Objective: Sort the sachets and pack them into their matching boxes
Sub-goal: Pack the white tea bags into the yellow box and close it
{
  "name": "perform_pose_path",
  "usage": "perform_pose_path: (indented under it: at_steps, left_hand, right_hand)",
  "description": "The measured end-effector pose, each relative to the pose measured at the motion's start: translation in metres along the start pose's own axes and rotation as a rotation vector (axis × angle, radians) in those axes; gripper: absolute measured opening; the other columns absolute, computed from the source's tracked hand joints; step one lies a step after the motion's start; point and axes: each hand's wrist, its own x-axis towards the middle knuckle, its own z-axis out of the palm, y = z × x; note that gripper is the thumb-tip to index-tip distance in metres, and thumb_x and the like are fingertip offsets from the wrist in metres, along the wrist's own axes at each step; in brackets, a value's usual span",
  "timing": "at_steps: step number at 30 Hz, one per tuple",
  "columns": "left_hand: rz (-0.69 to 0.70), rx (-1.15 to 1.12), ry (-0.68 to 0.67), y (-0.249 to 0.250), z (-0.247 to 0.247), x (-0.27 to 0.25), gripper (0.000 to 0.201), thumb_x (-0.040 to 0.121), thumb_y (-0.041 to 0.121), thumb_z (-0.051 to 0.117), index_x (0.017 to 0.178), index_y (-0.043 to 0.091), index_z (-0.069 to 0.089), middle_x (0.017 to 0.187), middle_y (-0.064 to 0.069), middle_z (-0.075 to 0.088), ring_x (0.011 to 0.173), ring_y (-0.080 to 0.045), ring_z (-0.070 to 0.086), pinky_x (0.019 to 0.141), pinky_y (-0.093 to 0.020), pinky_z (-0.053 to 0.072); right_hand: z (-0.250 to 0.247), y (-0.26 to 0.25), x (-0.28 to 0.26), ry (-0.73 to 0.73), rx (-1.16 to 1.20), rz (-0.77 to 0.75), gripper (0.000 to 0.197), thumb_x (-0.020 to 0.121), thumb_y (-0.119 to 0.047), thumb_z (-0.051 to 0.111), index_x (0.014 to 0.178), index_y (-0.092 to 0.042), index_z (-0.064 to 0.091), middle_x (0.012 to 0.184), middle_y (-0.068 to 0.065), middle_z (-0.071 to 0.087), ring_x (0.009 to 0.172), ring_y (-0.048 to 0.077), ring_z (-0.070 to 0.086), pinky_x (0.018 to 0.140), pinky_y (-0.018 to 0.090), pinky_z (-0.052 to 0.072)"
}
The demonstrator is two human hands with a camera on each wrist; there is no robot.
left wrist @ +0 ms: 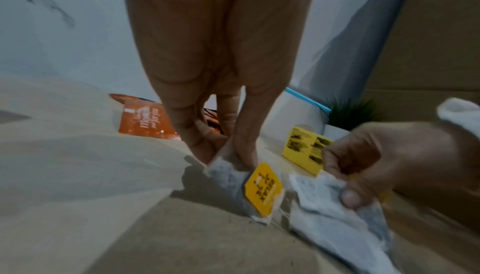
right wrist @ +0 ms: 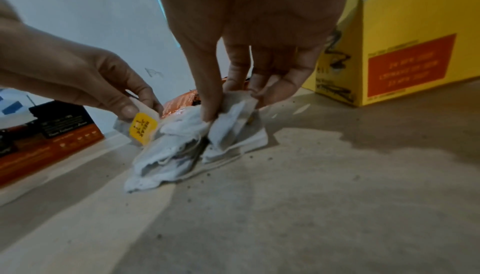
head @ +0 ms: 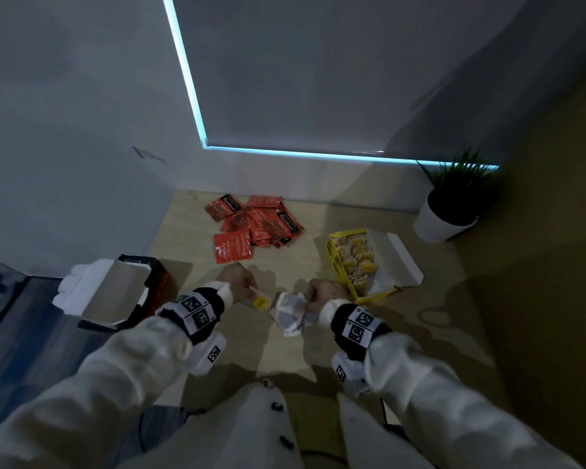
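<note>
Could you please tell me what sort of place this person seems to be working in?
Probably a corner of a home or office room, at a light wooden tabletop against a pale wall. A lowered roller blind with daylight at its edges covers a window, and a potted plant stands beside it.

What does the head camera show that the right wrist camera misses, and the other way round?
Only the head view shows the potted plant, the whole pile of red sachets and the tea bags packed in the yellow box. Only the right wrist view shows dark specks scattered on the table. Both show the left hand pinching a yellow-tagged tea bag and the right hand gripping a white bundle.
</note>
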Motion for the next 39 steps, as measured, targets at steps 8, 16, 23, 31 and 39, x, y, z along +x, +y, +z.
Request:
perform_pose_path:
  at_steps: [8,16,23,31,39]
  left_hand:
    - [0.018,-1.158,0.084,0.000,-0.013,0.001,0.024,0.085,-0.011,0.050,0.073,0.010,0.054,0.063,-0.004,0.062,0.055,-0.011,0.060,0.056,-0.022,0.050]
    - [-0.154,-1.897,-0.067,0.002,-0.018,0.004,0.055,0.096,0.012,0.034,0.055,0.014,0.069,0.056,0.001,0.064,0.044,-0.008,0.060,0.043,-0.014,0.049]
    - [-0.241,-1.287,0.133,0.002,-0.014,0.005,0.027,0.094,0.007,0.048,0.067,0.007,0.047,0.050,-0.014,0.052,0.025,-0.007,0.046,0.030,-0.013,0.038]
    - [-0.119,-1.391,-0.095,0.001,-0.008,-0.008,0.018,0.088,-0.014,0.042,0.099,-0.001,0.049,0.060,-0.006,0.071,0.051,-0.016,0.069,0.052,-0.024,0.058]
    - [-0.161,-1.407,-0.193,0.019,0.004,-0.002,0.014,0.091,-0.003,0.045,0.086,0.000,0.057,0.066,-0.007,0.070,0.052,-0.010,0.068,0.049,-0.021,0.056]
  right_hand:
    - [-0.010,-0.002,0.003,0.172,0.356,-0.128,0.042,0.079,0.006,0.059,0.061,-0.023,0.036,0.060,-0.004,0.041,0.065,0.018,0.044,0.062,0.022,0.035]
    - [-0.031,-0.009,0.001,0.321,0.743,-0.206,0.041,0.075,0.020,0.057,0.064,-0.017,0.042,0.063,0.001,0.043,0.050,-0.004,0.050,0.052,0.004,0.039]
    - [-0.041,-0.021,-0.001,0.356,0.659,-0.315,0.039,0.073,0.017,0.059,0.069,-0.019,0.043,0.064,-0.003,0.042,0.051,-0.006,0.048,0.055,0.005,0.038]
    - [-0.041,-0.028,-0.004,0.285,0.414,-0.334,0.038,0.073,0.005,0.062,0.070,-0.026,0.040,0.062,-0.006,0.043,0.066,0.019,0.045,0.064,0.030,0.039]
    - [-0.048,-0.052,-0.017,0.329,0.022,-0.461,0.020,0.077,-0.002,0.057,0.094,-0.006,0.046,0.076,0.005,0.047,0.069,0.021,0.046,0.058,0.025,0.031]
